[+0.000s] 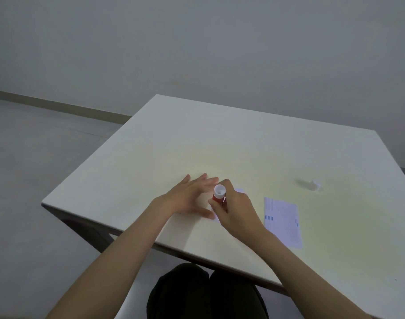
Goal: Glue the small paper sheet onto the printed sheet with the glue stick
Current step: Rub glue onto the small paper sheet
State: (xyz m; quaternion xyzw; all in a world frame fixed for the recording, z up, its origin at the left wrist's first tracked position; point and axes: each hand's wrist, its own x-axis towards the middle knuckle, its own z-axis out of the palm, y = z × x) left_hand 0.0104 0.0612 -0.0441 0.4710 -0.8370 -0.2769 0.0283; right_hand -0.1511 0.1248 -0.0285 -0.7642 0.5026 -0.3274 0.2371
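My right hand [237,209] grips a red glue stick [219,195] with a white end that points up toward me. My left hand [190,195] lies flat on the table with fingers spread, pressing on the small white paper sheet [239,190], which is mostly hidden under both hands; only its corners show. The printed sheet [283,221], white with small blue marks, lies flat to the right of my right hand, apart from it. The glue stick's lower end is hidden behind my fingers.
A small white cap [314,184] lies on the white table [220,139] at the right, beyond the printed sheet. The table's near edge runs diagonally below my forearms. My dark-clothed legs [206,293] are under it. Grey floor lies to the left.
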